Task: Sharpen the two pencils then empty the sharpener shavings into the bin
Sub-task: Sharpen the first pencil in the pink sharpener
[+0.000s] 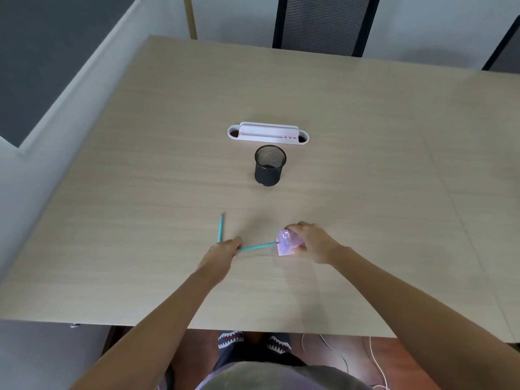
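My left hand (225, 253) grips the back end of a teal pencil (257, 246), whose tip sits in the hole of a pale purple sharpener (285, 243). My right hand (311, 242) holds that sharpener from the right, just above the table. A second teal pencil (220, 228) lies on the table to the left, pointing away from me, with its near end beside my left hand. A black mesh bin (269, 166) stands upright further back, in the middle of the table.
The wooden table (365, 164) stretches wide around the hands. A white cable slot insert (268, 133) sits behind the bin. A black mesh chair (323, 23) stands at the far edge. A grey partition runs along the left.
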{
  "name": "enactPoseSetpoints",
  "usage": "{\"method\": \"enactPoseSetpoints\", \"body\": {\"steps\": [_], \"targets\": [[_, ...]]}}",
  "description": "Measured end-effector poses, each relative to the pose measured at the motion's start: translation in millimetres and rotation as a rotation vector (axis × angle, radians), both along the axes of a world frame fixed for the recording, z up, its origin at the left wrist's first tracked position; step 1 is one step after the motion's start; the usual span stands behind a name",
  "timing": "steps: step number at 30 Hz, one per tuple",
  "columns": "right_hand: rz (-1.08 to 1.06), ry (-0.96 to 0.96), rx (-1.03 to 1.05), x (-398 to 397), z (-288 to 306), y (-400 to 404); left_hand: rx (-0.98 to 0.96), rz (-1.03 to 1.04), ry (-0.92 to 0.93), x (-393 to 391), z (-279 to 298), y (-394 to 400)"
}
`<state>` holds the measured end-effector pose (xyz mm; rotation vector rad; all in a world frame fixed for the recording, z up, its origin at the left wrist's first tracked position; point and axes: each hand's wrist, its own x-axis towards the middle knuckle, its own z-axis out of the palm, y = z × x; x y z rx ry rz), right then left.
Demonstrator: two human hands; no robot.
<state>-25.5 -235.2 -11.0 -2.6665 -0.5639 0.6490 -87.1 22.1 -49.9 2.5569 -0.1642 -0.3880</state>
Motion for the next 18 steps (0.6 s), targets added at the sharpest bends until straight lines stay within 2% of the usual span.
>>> {"method": "enactPoseSetpoints", "body": {"steps": [18], "targets": [[-0.033,-0.040,0.014,-4.7,-8.1,0.0,-0.083,-0.031,-0.029,15.4,7.4,-7.9]]}}
